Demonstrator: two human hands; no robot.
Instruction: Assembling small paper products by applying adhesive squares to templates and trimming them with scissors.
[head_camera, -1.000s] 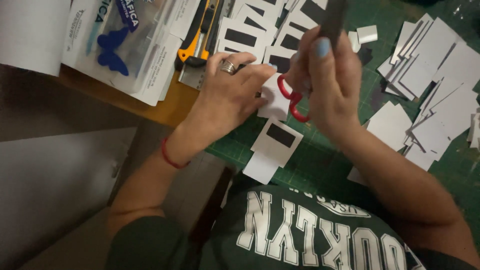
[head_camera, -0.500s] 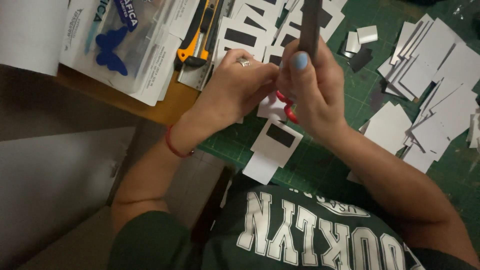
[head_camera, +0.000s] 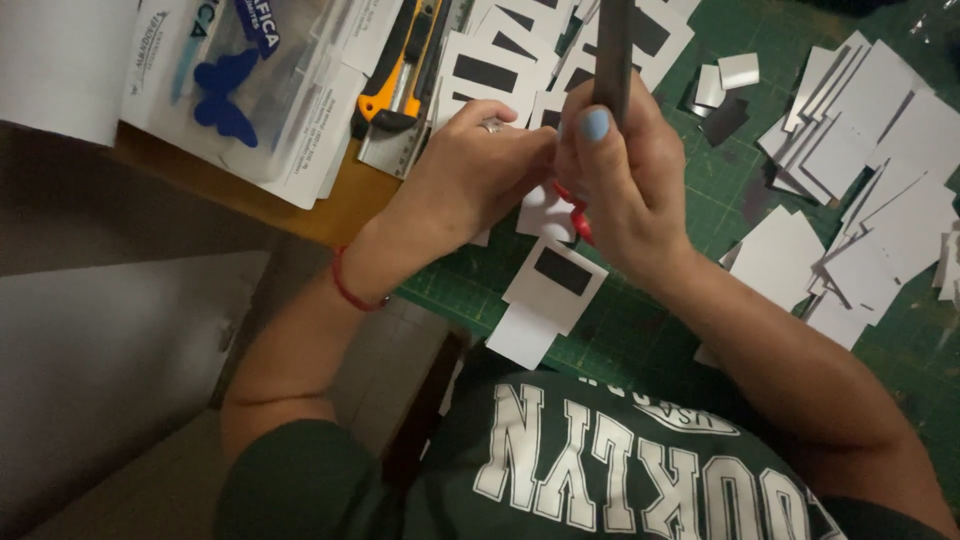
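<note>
The right hand (head_camera: 625, 180) grips red-handled scissors (head_camera: 600, 90), blades toward twelve o'clock; the left hand (head_camera: 470, 170), at nine o'clock, pinches a white paper card (head_camera: 545, 212).

Dim rm: wooden desk (head_camera: 330, 205) w/ green cutting mat (head_camera: 640, 330), grey floor (head_camera: 110, 370).

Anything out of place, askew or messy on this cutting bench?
Cut white paper pieces lie in a loose, overlapping heap on the green cutting mat. One white card with a black rectangle hangs over the mat's near edge. Otherwise nothing looks damaged or spilled.
</note>
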